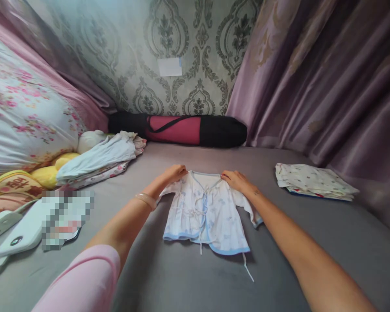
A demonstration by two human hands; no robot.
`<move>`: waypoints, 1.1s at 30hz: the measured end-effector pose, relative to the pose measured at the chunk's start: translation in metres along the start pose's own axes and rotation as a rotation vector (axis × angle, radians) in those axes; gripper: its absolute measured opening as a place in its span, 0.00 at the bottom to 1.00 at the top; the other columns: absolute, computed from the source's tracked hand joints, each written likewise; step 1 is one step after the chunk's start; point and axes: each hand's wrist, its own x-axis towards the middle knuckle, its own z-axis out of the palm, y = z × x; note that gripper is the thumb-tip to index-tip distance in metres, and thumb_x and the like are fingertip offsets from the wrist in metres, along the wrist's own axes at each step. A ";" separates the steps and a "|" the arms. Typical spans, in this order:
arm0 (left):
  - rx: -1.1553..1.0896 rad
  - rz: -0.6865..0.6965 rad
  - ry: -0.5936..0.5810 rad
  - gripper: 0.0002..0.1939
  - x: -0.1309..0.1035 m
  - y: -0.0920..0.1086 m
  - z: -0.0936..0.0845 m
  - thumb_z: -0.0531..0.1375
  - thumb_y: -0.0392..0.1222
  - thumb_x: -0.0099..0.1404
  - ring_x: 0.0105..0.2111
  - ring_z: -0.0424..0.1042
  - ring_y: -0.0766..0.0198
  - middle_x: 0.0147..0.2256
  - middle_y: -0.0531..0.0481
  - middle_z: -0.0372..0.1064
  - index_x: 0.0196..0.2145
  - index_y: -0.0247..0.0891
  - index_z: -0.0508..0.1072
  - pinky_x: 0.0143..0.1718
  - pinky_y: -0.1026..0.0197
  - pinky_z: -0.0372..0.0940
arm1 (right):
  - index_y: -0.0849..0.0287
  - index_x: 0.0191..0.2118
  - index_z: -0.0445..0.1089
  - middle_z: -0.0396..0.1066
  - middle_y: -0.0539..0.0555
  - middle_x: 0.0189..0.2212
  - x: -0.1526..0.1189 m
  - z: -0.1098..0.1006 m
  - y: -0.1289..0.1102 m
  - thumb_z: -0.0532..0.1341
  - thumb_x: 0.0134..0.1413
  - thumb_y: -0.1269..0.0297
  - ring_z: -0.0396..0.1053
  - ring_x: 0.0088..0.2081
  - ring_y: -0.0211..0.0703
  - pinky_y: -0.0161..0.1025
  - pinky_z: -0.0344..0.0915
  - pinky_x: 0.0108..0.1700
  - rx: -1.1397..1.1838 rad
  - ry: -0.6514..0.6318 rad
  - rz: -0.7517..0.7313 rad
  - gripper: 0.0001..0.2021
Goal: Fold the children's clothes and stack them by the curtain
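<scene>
A small white baby shirt (188, 212) with a pale blue print, blue edging and tie strings lies front up on the grey bed sheet (195, 286). Its neckline points away from me. At the left shoulder, my left hand (175, 173) pinches the fabric between closed fingers. My right hand (236, 180) grips the opposite shoulder the same way. Both sleeves spread outward, partly hidden under my forearms. One tie string trails from the lower right hem onto the sheet.
Folded clothes (97, 158) are piled at the left, near a yellow plush item (47, 175) and a white power strip (1, 225). Another folded stack (312, 177) lies at the right. A long black-and-red bag (178, 130) rests against the wall; purple curtains (289, 86) hang at the right.
</scene>
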 end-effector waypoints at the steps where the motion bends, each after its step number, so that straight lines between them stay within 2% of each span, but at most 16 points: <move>1: 0.008 -0.002 -0.002 0.16 0.004 -0.001 -0.001 0.51 0.48 0.67 0.35 0.73 0.58 0.33 0.44 0.75 0.38 0.37 0.74 0.34 0.63 0.62 | 0.52 0.49 0.72 0.76 0.57 0.42 0.004 0.000 0.002 0.50 0.66 0.56 0.73 0.43 0.47 0.35 0.59 0.38 0.003 0.004 0.001 0.16; 6: 0.074 -0.002 0.047 0.17 0.023 -0.002 -0.002 0.49 0.48 0.69 0.38 0.73 0.57 0.36 0.42 0.75 0.41 0.38 0.73 0.35 0.63 0.62 | 0.52 0.48 0.72 0.76 0.57 0.42 0.022 0.002 0.013 0.49 0.66 0.56 0.73 0.43 0.49 0.37 0.59 0.39 0.018 0.044 -0.004 0.17; 12: 0.099 -0.045 0.109 0.16 0.032 0.001 0.009 0.49 0.46 0.69 0.42 0.72 0.55 0.42 0.40 0.74 0.42 0.37 0.73 0.37 0.62 0.62 | 0.56 0.47 0.73 0.74 0.58 0.44 0.032 0.009 0.018 0.51 0.65 0.59 0.70 0.46 0.46 0.35 0.60 0.44 0.076 0.118 -0.008 0.16; 16: 0.027 -0.041 0.105 0.17 0.038 0.003 0.014 0.50 0.46 0.68 0.40 0.72 0.58 0.40 0.42 0.74 0.40 0.35 0.75 0.38 0.64 0.61 | 0.60 0.48 0.74 0.73 0.58 0.44 0.041 0.015 0.022 0.54 0.63 0.63 0.69 0.46 0.43 0.33 0.59 0.48 0.202 0.119 -0.125 0.15; 19: -0.010 -0.051 0.114 0.17 0.043 0.006 0.017 0.51 0.48 0.67 0.38 0.72 0.59 0.37 0.43 0.75 0.39 0.35 0.75 0.37 0.64 0.61 | 0.61 0.45 0.75 0.74 0.58 0.42 0.048 0.019 0.021 0.55 0.62 0.63 0.69 0.45 0.43 0.33 0.60 0.47 0.255 0.113 -0.123 0.14; 25: -0.022 -0.070 0.168 0.16 0.037 0.012 0.025 0.50 0.49 0.69 0.39 0.73 0.56 0.38 0.42 0.75 0.44 0.38 0.72 0.37 0.62 0.61 | 0.59 0.42 0.72 0.73 0.57 0.42 0.050 0.020 0.013 0.55 0.61 0.64 0.69 0.43 0.42 0.34 0.59 0.44 0.213 0.150 -0.050 0.10; 33: 0.082 -0.093 0.231 0.16 0.031 0.017 0.025 0.48 0.49 0.71 0.44 0.71 0.55 0.42 0.41 0.73 0.44 0.40 0.70 0.38 0.61 0.60 | 0.56 0.42 0.72 0.74 0.56 0.43 0.053 0.018 0.007 0.54 0.61 0.63 0.69 0.42 0.44 0.35 0.59 0.42 0.181 0.158 -0.006 0.11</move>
